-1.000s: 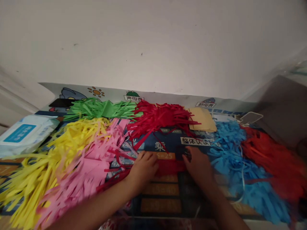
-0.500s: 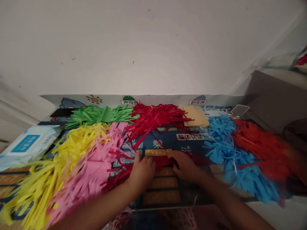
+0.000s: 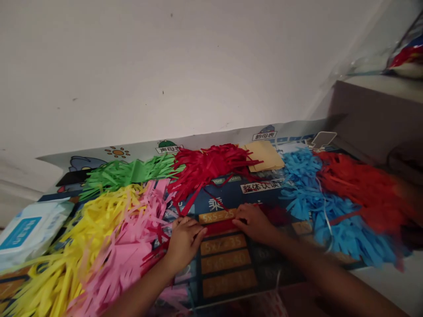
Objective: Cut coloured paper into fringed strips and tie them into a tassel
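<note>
Item in hand: a red piece (image 3: pixel 220 227), laid flat near the middle of the bench (image 3: pixel 228 281), closer to the front edge than to the far one. The left hand (image 3: pixel 185 240) has thumb and bent fingers closed on the left end of its plain middle; the right hand (image 3: pixel 253 223) appears to pinch the right end. The grip of both is judged closed on the piece, though the undersides are hidden.

Progress: the piece is already cut into strips beyond both hands, its middle uncut and flat. Around it, the other bundles are likewise fringed: dark red (image 3: pixel 213 164) and green (image 3: pixel 132 172) along the far edge, yellow (image 3: pixel 95 220) and pink (image 3: pixel 132 259) toward the left edge, blue (image 3: pixel 304 171) and orange-red (image 3: pixel 366 189) toward the right edge. In judgement, the fringing is largely done; how much handling the piece in hand has left cannot be determined.

Materials: the fringes look like thin paper, matt, in narrow, crumpled ribbons; the pink bundle shows a smooth uncut panel. A tan sheet (image 3: pixel 266 157), flat and stiff-looking, lies at the far edge, touching the dark red strips. A thin white cord (image 3: pixel 326 211) crosses the blue. A soft, glossy wipes packet (image 3: pixel 29 231) occupies the left edge. Strips beyond the right hand are blurred.
</note>
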`<act>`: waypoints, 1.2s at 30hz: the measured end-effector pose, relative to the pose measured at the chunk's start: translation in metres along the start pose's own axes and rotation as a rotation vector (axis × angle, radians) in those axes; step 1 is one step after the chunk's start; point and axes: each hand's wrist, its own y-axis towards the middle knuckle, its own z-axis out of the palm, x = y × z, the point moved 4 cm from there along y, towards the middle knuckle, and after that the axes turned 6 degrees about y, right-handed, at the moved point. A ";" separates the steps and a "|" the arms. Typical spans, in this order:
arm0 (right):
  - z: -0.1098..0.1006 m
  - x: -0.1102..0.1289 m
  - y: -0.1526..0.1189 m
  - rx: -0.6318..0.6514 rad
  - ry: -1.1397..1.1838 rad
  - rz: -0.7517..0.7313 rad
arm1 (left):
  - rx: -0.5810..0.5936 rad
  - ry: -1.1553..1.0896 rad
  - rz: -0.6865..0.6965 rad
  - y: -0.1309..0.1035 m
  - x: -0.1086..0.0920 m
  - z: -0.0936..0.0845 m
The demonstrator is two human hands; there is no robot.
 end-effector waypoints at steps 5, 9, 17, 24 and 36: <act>0.004 0.004 0.004 -0.021 -0.057 0.084 | 0.034 0.071 -0.062 0.004 0.001 0.005; 0.006 0.002 0.006 -0.013 -0.086 0.101 | 0.060 0.133 -0.073 0.009 0.000 0.008; 0.003 -0.002 0.001 -0.094 -0.139 0.122 | -0.089 0.263 -0.009 0.008 -0.001 0.006; -0.006 0.020 -0.021 -0.046 -0.473 -0.380 | -0.092 0.426 0.311 0.000 -0.021 0.002; 0.004 0.037 -0.003 -0.044 -0.444 -0.227 | -0.170 0.356 0.220 0.005 -0.025 0.007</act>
